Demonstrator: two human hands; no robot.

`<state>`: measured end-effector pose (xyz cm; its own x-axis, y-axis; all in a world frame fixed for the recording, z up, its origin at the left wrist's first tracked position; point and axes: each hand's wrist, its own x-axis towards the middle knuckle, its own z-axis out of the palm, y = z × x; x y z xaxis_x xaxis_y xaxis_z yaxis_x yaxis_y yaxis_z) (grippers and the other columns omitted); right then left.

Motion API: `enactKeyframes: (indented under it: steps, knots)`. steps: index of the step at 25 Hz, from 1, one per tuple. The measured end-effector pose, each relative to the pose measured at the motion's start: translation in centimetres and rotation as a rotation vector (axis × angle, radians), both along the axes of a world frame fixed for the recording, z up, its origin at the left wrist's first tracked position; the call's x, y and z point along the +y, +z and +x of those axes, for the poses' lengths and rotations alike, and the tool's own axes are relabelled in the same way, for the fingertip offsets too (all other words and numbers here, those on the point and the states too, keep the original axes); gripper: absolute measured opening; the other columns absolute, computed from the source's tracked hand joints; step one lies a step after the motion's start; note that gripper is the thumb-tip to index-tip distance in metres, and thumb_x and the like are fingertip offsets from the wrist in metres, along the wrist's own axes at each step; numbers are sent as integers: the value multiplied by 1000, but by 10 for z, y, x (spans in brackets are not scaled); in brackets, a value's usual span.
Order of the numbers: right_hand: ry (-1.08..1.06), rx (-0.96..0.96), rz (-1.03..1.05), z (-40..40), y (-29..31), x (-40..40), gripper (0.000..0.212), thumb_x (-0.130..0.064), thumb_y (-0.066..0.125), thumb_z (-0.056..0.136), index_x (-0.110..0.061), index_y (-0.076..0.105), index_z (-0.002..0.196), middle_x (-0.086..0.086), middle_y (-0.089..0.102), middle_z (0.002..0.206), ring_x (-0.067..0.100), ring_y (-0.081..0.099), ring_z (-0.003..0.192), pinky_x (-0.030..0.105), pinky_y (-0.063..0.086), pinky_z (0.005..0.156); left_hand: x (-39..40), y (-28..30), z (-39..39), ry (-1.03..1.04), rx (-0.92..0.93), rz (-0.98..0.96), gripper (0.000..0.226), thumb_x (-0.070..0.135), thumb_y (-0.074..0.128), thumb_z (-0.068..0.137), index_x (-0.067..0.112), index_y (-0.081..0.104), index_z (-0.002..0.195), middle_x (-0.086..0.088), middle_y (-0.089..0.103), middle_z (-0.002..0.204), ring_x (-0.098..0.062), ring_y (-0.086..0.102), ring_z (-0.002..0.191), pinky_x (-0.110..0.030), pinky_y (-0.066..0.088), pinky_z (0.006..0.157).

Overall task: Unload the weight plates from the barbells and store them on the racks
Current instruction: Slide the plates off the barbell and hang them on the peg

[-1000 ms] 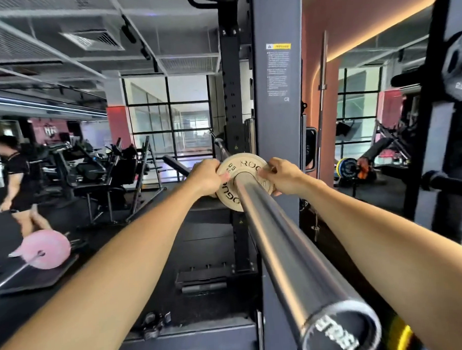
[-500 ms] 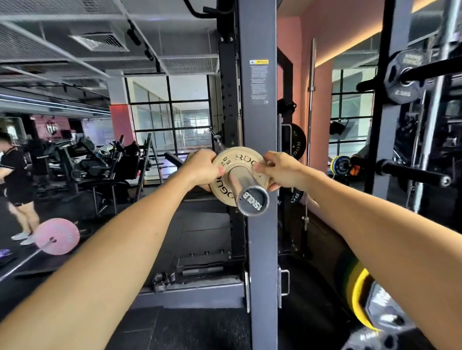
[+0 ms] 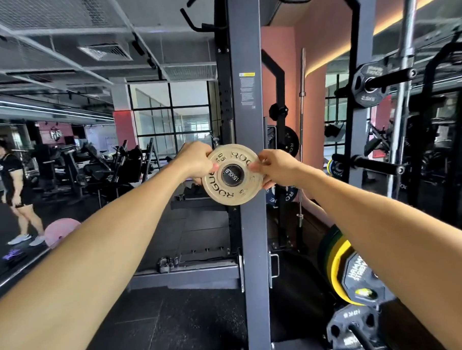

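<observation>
Squarely between both hands' grip (image 3: 231,172) sits the tan plate (image 3: 220,191).

Both hands (image 3: 197,160) on plate (image 3: 232,192) (tan)

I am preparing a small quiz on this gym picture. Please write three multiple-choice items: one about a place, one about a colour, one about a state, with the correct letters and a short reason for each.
1. Where is the small plate that the hands hold?
A. flat on the floor
B. in front of the grey rack upright
C. on the high peg at the right

2. What colour is this plate?
A. pale tan
B. pink
C. yellow

3. How is the plate held?
A. by the left hand only
B. by the right hand only
C. by both hands, one on each side of its rim

Answers:
1 B, it overlaps the upright at about chest height.
2 A, its face is pale tan with raised letters.
3 C, the fingers of each hand curl round opposite edges.
</observation>
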<state>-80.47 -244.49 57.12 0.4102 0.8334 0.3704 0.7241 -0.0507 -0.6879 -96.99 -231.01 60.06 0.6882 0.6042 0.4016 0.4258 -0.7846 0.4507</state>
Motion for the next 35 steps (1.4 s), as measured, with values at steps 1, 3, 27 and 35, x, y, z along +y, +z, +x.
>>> enactKeyframes:
  steps: [1,3,27,35]
  knots:
    - [3,5,20,-1,1,-6,28,-29,59,95,-2,56,104,15,69,89,25,72,70,38,62,68,-6,4,-2,-2,-2,8,8,16,66,89,13,62,95,-10,68,95,-21,71,70,-29,60,55]
    - [3,10,58,-2,11,-16,29,-28,58,95,-2,56,106,15,69,89,25,71,69,40,61,70,-17,14,-4,-6,-46,7,6,16,66,89,15,61,93,-8,68,92,-20,71,69,-31,60,56]
    - [-160,4,121,281,59,-44,34,-30,63,92,-3,59,112,17,70,91,27,71,69,40,61,68,-29,73,291,-179,-29,59,17,15,65,90,7,66,105,-11,69,95,-23,72,70,-33,61,56]
    - [-149,29,136,393,71,-62,36,-29,63,91,-2,58,114,19,71,96,32,74,78,44,62,70,-43,85,399,-208,-74,72,13,18,63,91,11,66,102,-4,69,89,-15,70,70,-31,61,61]
